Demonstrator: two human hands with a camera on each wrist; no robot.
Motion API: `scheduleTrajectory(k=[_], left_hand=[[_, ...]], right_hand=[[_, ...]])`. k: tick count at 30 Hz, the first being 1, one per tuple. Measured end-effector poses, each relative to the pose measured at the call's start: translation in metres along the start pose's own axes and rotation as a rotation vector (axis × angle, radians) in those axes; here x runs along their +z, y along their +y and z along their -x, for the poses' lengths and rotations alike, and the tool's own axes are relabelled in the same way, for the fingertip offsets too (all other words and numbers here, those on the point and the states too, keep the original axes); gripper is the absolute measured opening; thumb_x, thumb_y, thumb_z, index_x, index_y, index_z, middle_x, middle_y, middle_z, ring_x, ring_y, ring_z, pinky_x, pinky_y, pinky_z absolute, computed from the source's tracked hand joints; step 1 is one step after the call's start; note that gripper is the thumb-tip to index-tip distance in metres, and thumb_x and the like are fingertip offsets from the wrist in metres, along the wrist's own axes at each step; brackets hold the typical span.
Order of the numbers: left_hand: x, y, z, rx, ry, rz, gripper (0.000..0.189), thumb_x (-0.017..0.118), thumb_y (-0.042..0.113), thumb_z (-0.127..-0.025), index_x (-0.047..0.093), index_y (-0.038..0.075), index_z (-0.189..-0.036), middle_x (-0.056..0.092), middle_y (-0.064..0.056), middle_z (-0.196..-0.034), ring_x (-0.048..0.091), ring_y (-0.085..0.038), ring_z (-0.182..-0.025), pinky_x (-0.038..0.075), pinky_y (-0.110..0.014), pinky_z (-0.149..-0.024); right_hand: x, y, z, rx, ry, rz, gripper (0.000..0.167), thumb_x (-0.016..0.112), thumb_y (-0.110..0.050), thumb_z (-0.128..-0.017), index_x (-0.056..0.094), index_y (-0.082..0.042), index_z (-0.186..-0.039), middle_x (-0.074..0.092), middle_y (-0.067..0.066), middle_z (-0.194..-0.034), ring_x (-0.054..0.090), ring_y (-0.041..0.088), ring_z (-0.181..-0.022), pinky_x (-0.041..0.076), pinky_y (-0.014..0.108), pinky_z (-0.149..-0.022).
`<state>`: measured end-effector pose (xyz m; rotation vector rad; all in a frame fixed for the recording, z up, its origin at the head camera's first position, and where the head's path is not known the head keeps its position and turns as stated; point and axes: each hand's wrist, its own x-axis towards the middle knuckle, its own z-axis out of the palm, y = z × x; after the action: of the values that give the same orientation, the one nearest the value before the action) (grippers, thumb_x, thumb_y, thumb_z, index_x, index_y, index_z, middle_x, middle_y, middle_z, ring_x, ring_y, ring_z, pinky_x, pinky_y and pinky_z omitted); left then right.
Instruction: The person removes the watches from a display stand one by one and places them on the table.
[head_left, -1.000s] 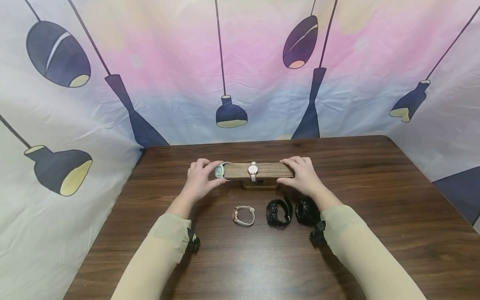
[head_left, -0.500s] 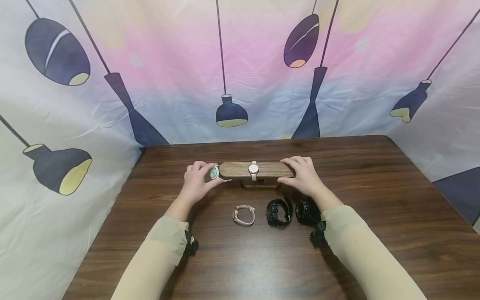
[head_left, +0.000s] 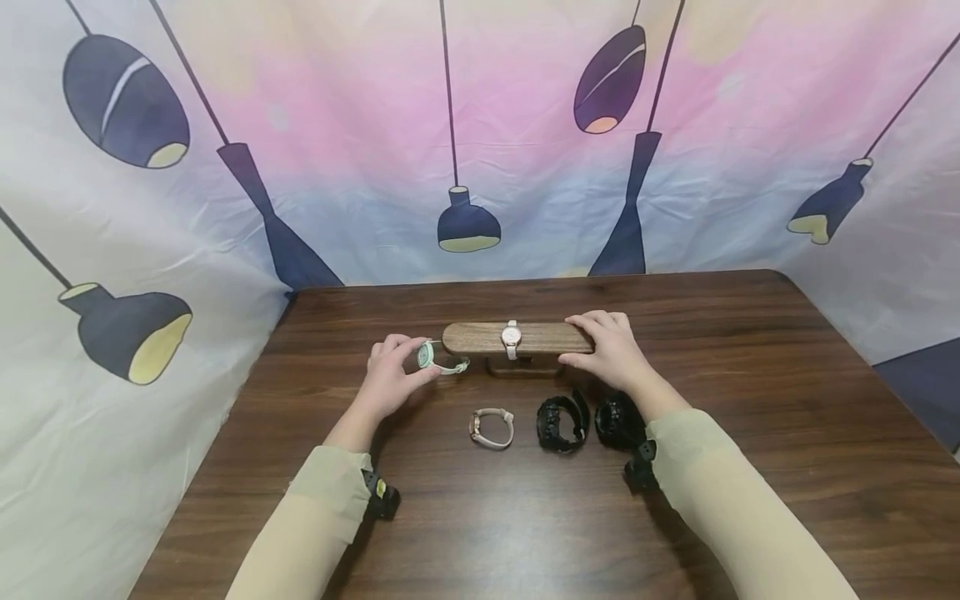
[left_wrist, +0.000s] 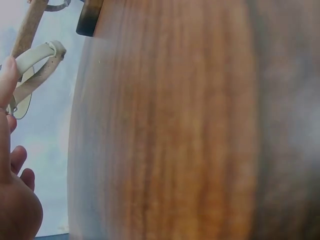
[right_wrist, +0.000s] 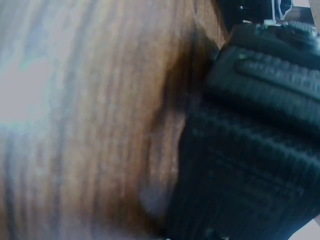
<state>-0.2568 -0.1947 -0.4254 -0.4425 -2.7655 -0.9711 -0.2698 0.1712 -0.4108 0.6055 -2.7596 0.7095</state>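
Note:
Between thumb and fingers, my left hand (head_left: 390,377) pinches a mint-green wristwatch (head_left: 426,355) just off the left end of a wooden watch stand (head_left: 472,337). In the left wrist view the pale strap (left_wrist: 37,54) forms a closed loop beyond the fingertips. My right hand (head_left: 611,350) grips the stand's right end, thumb in front and fingers over the top. A white-strapped watch (head_left: 511,336) sits round the middle of the stand's bar. The right wrist view is mostly filled by a large dark watch strap (right_wrist: 245,160); the right hand is hidden there.
In front of the stand lie a watch with a pale strap and rose-gold case (head_left: 492,429), a black chunky watch (head_left: 561,423) and another black watch (head_left: 617,419), close to the right wrist. A patterned cloth (head_left: 375,167) hangs behind the brown table (head_left: 480,525).
The mint-green watch has come off the stand's left end, moving left and slightly toward me with my left hand. My right hand keeps its grip on the stand.

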Motion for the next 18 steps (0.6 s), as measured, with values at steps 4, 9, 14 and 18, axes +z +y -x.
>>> scheduleTrajectory(k=[4, 9, 14, 18], left_hand=[[0.0, -0.001, 0.005, -0.017, -0.015, 0.017, 0.056, 0.071, 0.038, -0.083, 0.056, 0.009, -0.128, 0.047, -0.012, -0.121, 0.036, -0.032, -0.107, 0.025, -0.052, -0.094], [0.002, -0.003, 0.01, -0.023, -0.021, 0.029, 0.056, 0.072, 0.037, -0.082, 0.056, 0.008, -0.127, 0.047, -0.012, -0.123, 0.037, -0.032, -0.108, 0.027, -0.051, -0.094], [0.002, -0.004, 0.014, -0.013, -0.021, 0.047, 0.055, 0.073, 0.036, -0.081, 0.057, 0.008, -0.125, 0.048, -0.011, -0.122, 0.038, -0.03, -0.107, 0.031, -0.05, -0.092], [0.003, -0.004, 0.018, -0.014, -0.046, 0.061, 0.052, 0.074, 0.036, -0.079, 0.06, 0.01, -0.122, 0.05, -0.008, -0.12, 0.038, -0.028, -0.108, 0.032, -0.048, -0.092]], right_hand=[[0.0, 0.0, 0.0, 0.008, -0.002, -0.005, 0.064, 0.074, -0.042, -0.079, 0.054, -0.01, -0.131, 0.05, 0.012, -0.124, 0.033, 0.036, -0.118, 0.026, 0.049, -0.098], [0.0, 0.0, 0.0, 0.003, 0.002, -0.007, 0.064, 0.074, -0.041, -0.078, 0.054, -0.01, -0.131, 0.051, 0.013, -0.124, 0.034, 0.036, -0.116, 0.026, 0.049, -0.097], [0.0, 0.0, 0.001, 0.0, 0.018, -0.006, 0.064, 0.075, -0.041, -0.078, 0.055, -0.01, -0.13, 0.052, 0.013, -0.123, 0.035, 0.037, -0.114, 0.027, 0.05, -0.095], [0.0, -0.001, 0.0, -0.005, 0.019, -0.006, 0.064, 0.075, -0.041, -0.078, 0.055, -0.009, -0.13, 0.052, 0.013, -0.123, 0.035, 0.036, -0.113, 0.027, 0.049, -0.095]])
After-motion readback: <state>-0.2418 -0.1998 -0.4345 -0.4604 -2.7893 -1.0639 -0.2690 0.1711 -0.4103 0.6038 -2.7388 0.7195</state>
